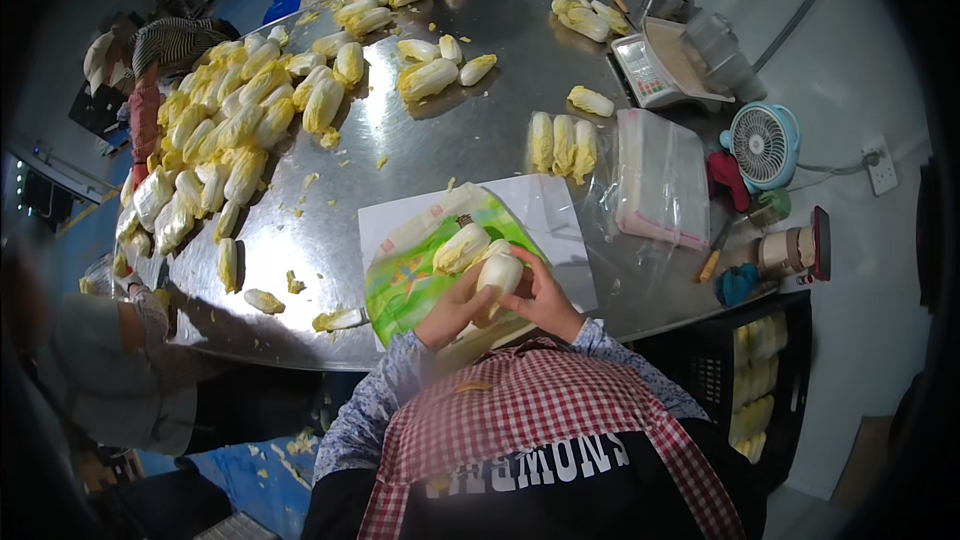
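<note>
Both my hands are wrapped round a small napa cabbage (499,276), its white base turned up toward me. My left hand (450,310) grips its left side and my right hand (548,298) its right side. Just beyond, a second napa cabbage (461,249) with yellowish leaves lies on a green printed plastic bag (400,292). White sheets (550,212) are spread under the bag. Part of another pale thing shows below my hands, mostly hidden. Left of the bag rest a knife blade (352,318) and a cabbage piece (326,322).
A large cabbage heap (225,115) covers the left of the metal table (330,210). On the right are packed cabbages (563,146), a stack of clear bags (660,175), a scale (648,72) and a blue fan (762,145). A black crate (705,380) stands beside me. Other people work on the left.
</note>
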Available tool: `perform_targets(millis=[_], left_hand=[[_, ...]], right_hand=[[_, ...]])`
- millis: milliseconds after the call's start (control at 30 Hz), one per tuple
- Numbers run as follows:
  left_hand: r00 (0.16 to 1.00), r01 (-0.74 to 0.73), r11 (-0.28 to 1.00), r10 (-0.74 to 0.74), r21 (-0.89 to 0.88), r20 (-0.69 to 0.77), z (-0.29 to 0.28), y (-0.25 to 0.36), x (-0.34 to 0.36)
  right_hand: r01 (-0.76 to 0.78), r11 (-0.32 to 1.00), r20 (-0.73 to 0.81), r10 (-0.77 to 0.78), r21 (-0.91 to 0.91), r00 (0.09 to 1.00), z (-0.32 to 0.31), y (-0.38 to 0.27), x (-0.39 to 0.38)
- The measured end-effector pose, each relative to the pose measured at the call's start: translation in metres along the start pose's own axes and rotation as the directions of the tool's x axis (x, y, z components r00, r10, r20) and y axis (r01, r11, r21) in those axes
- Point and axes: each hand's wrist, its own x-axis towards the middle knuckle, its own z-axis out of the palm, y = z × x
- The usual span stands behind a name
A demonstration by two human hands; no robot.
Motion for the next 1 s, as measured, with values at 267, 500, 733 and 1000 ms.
perform_targets(millis=[267, 500, 733, 1000], left_hand=[[0.996, 0.000, 0.711, 0.066, -0.704, 0.066, 0.007, 0.009, -0.019], [0.995, -0.031, 0.742, -0.039, -0.669, -0.090, -0.005, 0.000, -0.027], [0.444, -0.131, 0.919, 0.389, 0.371, -0.807, -0.121, 0.028, -0.018], [0.230, 0.542, 0.343, 0.817, 0.767, -0.528, -0.224, 0.027, -0.031]], right_hand=[[-0.023, 1.000, -0.024, 0.022, -0.020, 0.999, 0.007, -0.020, 0.012], [-0.198, 0.980, -0.033, 0.198, -0.022, 0.980, 0.005, -0.003, 0.010], [-0.350, 0.933, -0.007, 0.351, -0.085, 0.936, -0.005, 0.019, -0.004], [-0.439, 0.894, -0.017, 0.439, -0.094, 0.898, 0.004, 0.031, -0.003]])
